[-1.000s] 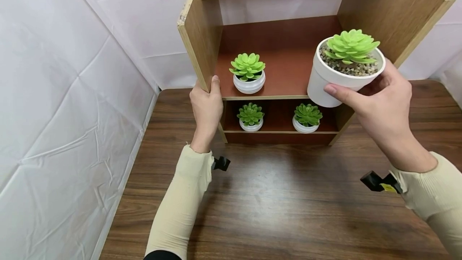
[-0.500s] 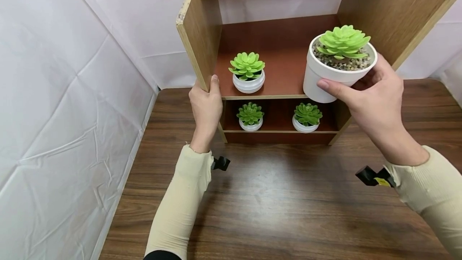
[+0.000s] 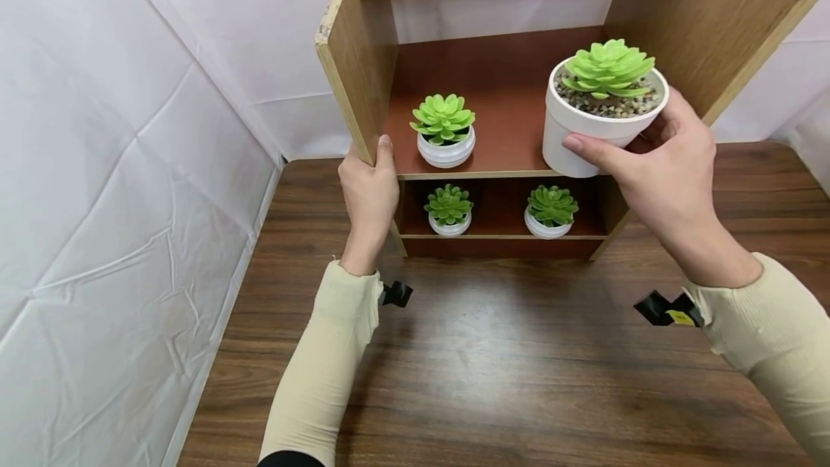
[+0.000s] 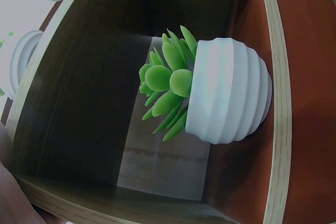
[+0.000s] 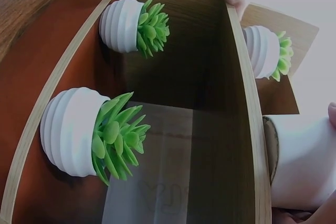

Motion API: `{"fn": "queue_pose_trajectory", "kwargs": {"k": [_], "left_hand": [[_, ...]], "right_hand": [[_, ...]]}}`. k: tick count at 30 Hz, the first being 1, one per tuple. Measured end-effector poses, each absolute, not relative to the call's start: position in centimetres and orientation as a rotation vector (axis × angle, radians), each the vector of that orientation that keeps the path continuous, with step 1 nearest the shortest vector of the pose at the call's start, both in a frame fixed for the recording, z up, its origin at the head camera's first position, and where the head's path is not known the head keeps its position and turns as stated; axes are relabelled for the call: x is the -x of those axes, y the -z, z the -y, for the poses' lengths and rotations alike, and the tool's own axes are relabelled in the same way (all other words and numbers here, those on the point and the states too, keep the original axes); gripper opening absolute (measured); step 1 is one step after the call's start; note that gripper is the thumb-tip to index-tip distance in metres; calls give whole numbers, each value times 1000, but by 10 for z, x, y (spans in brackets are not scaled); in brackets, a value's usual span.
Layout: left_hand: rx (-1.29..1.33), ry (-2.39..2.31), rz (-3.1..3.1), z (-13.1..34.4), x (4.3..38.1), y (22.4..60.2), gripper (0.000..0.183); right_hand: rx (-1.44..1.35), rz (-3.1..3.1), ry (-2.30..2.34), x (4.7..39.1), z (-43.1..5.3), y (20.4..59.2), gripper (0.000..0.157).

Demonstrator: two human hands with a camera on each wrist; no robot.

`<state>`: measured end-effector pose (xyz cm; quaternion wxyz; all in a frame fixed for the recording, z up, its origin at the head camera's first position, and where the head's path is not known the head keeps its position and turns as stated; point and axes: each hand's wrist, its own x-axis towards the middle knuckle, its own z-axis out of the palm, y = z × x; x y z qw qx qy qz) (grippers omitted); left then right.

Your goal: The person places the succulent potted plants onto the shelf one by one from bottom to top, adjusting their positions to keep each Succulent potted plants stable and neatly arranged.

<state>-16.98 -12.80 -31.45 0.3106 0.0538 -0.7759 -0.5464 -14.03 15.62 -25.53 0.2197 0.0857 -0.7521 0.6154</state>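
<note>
My right hand (image 3: 674, 171) grips a white pot with a bright green succulent (image 3: 577, 139), thumb across its front. Pebbles cover the soil inside it. The pot stands upright at the front right of the shelf unit's upper board, overlapping its edge; in the right wrist view the pot's base (image 5: 304, 161) is right by that edge. My left hand (image 3: 369, 197) holds the left side panel (image 3: 369, 56) of the wooden shelf unit, thumb on the inner face. A small ridged pot with a succulent (image 3: 446, 153) sits on the upper board near that hand.
Two more small succulents in ridged white pots, a left one (image 3: 449, 211) and a right one (image 3: 550, 215), stand on the lower shelf. The right side panel (image 3: 726, 27) rises beside my right hand. A brown wooden table (image 3: 480, 366) lies below; white cloth (image 3: 130, 186) hangs at left.
My right hand has carried the larger potted succulent leftward and slightly up in the head view, in front of the upper board. My left hand keeps its hold on the side panel.
</note>
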Motion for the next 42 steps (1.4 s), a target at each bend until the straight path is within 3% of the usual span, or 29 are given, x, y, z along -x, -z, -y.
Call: {"fn": "queue_pose_trajectory", "kwargs": {"k": [42], "left_hand": [[-120,1466,2036,129,170,316,21]], "right_hand": [[-267,2099,-1689,140,-146,250,76]]}}
